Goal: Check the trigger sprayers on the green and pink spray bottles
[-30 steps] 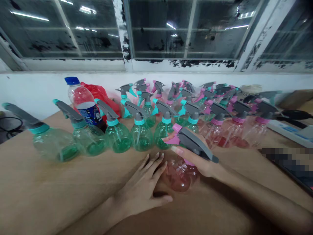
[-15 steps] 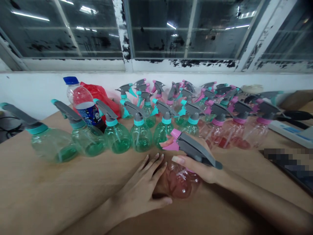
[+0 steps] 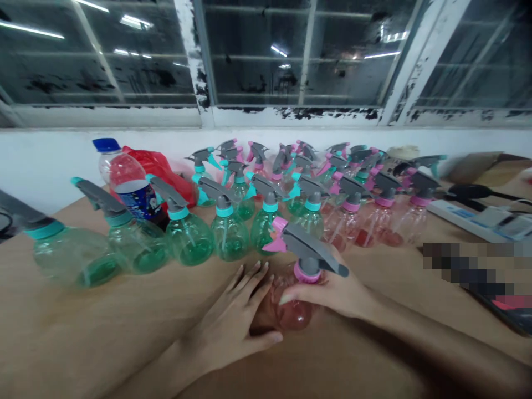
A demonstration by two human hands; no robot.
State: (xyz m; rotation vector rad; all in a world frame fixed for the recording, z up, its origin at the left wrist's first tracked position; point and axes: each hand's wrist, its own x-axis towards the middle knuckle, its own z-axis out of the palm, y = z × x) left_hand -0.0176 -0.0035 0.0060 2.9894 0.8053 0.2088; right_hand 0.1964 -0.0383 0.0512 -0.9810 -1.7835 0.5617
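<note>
A pink spray bottle [image 3: 296, 307] with a grey trigger head [image 3: 310, 249] and pink nozzle stands on the wooden table [image 3: 83, 332] in front of me. My right hand [image 3: 332, 291] wraps round its body just under the pink collar. My left hand [image 3: 233, 321] rests against the bottle's left side, fingers stretched out and thumb along the base. Behind them stand rows of green spray bottles [image 3: 228, 230] with teal collars and pink spray bottles [image 3: 382, 219].
A clear drink bottle with a blue cap [image 3: 128, 185] and a red plastic bag [image 3: 160, 169] sit at the back left by the wall. A white power strip [image 3: 477, 219] and dark cables lie at the right. Windows run above.
My right hand slid down from the trigger head to the bottle's body, and the bottle now stands more upright. The view shifted slightly; my left hand stayed at the bottle.
</note>
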